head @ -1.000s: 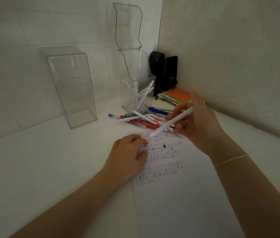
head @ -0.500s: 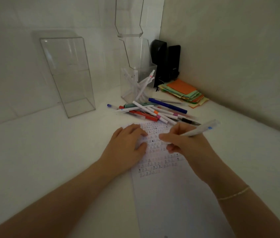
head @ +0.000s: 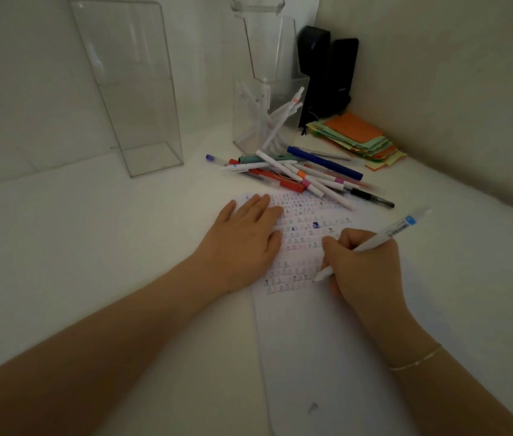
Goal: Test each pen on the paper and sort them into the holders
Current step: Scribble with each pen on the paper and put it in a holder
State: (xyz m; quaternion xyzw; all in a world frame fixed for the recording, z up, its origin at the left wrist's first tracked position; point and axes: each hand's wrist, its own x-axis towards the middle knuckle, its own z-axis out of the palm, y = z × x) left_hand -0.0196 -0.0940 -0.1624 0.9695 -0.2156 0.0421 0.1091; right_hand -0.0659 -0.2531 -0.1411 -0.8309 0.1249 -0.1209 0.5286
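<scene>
1. Where the white surface (head: 60, 262) meets the wall at the far left, a tall clear acrylic holder (head: 129, 89) is stood upright, with nothing seen inside it.
2. Right of it, a second clear holder (head: 264, 99) is stood near the corner, and several white pens (head: 275, 127) are leaned inside it.
3. In front of that second holder, a loose pile of pens (head: 299, 174) is spread on the surface: white barrels with orange and pink bands, a red pen, a teal one, a dark blue marker and a black pen at the right end.
4. The sheet of paper (head: 327, 341) is laid just in front of the pile, and its far part is covered with rows of small ink marks.
5. The left hand (head: 242, 240) is laid flat on the paper's left edge, its fingers straight and close together, nothing being held.
6. The white pen with a blue label (head: 384, 237) is gripped by the right hand (head: 365, 269), whose fingers are curled round the barrel; the tip is set on the paper beside the lowest rows of marks.
7. A thin bracelet (head: 415, 361) is worn on the right wrist.
8. In the far right corner, two black objects (head: 327, 73) are stood against the wall, and a stack of orange, green and yellow paper notes (head: 355, 136) is laid before them.
</scene>
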